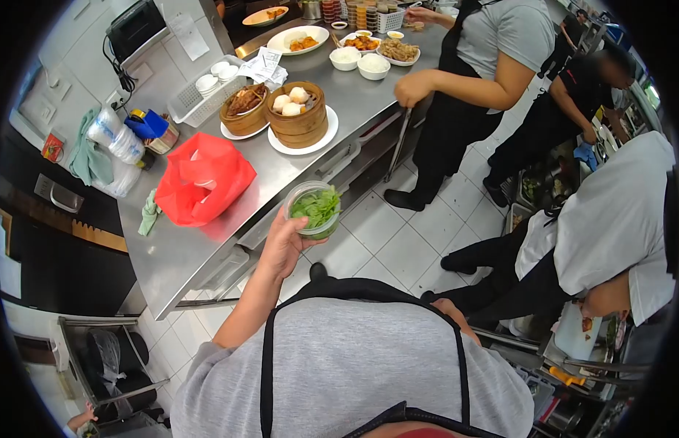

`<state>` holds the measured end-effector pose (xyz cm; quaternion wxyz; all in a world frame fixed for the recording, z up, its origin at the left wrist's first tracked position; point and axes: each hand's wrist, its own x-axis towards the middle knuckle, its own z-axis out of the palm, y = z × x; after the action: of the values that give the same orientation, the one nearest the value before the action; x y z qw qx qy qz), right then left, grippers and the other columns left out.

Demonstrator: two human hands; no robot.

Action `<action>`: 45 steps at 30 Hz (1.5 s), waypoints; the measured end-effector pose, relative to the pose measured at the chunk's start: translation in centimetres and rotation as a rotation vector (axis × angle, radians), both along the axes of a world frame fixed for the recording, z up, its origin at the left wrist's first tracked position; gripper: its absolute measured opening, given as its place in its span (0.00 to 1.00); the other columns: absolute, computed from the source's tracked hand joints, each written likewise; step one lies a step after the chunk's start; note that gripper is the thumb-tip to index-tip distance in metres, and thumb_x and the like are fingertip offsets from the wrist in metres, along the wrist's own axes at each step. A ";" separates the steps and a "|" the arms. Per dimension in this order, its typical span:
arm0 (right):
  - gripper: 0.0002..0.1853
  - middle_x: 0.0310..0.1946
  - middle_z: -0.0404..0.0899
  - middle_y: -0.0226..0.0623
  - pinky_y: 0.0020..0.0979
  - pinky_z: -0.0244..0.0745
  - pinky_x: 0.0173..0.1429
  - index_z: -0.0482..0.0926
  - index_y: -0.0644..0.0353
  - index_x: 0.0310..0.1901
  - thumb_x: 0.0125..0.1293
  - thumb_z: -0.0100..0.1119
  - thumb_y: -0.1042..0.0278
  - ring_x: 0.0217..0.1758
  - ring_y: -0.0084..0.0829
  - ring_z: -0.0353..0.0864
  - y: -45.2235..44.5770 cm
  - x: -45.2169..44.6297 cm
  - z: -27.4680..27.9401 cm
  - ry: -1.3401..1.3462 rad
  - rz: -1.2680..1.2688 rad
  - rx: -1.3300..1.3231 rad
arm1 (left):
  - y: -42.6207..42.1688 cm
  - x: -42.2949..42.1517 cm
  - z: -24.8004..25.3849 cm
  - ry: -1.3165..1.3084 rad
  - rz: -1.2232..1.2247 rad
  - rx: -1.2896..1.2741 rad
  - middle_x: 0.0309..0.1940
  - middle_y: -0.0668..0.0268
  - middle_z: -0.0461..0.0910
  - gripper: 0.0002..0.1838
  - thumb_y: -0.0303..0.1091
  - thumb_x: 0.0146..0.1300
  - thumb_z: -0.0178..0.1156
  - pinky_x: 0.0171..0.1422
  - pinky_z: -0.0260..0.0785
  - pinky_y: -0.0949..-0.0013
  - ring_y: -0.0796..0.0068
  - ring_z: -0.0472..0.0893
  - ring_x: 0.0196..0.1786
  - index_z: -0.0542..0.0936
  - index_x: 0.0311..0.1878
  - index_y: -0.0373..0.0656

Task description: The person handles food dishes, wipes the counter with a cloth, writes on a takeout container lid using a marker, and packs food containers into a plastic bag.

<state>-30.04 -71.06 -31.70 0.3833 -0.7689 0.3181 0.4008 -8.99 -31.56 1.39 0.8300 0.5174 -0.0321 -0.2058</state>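
Note:
My left hand (284,241) is closed round a clear round plastic tub (310,196) filled with chopped green leaves (317,210), held out in front of my apron. My right hand (450,315) is low at my right side, against the apron, and its fingers are hidden. A red plastic bag (205,179), bulging, sits on the steel counter (164,252) to the left of the tub. Beyond it stand a bamboo steamer (298,120) with white buns on a plate and a second steamer (241,109) with brown food.
Farther along are white rice bowls (374,67), a fried dish (399,51) and sauce jars (365,14). A co-worker in grey (493,58) stands at the counter. Another in white (617,212) bends close on my right, and one in black (566,109) works beyond. Tiled floor (405,244) lies between.

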 end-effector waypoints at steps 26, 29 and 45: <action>0.38 0.61 0.60 0.35 0.35 0.65 0.59 0.58 0.53 0.64 0.53 0.66 0.56 0.61 0.30 0.63 9.8 29.8 31.0 -1.025 0.031 0.801 | -7.9 15.4 -3.0 0.151 -0.590 0.047 0.58 0.59 0.63 0.35 0.27 0.50 0.48 0.55 0.72 0.62 0.67 0.69 0.59 0.55 0.65 0.46; 0.48 0.64 0.55 0.41 0.39 0.60 0.64 0.58 0.51 0.65 0.40 0.75 0.60 0.65 0.39 0.58 10.6 30.7 33.5 -1.095 0.272 0.531 | -8.6 16.5 -2.9 0.173 -0.595 0.079 0.57 0.65 0.64 0.35 0.29 0.51 0.51 0.53 0.68 0.65 0.72 0.67 0.58 0.55 0.66 0.48; 0.41 0.58 0.62 0.38 0.39 0.67 0.60 0.66 0.45 0.59 0.39 0.72 0.66 0.61 0.43 0.62 9.0 35.1 36.3 -1.099 0.890 0.074 | -13.3 17.4 -4.3 -0.032 -0.473 0.128 0.59 0.61 0.58 0.39 0.27 0.52 0.52 0.52 0.68 0.70 0.72 0.65 0.59 0.48 0.68 0.45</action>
<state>5.10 -62.05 4.60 0.3140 -0.9035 -0.2796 0.0838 8.37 -44.82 -2.96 0.7234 0.5504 -0.1525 -0.3880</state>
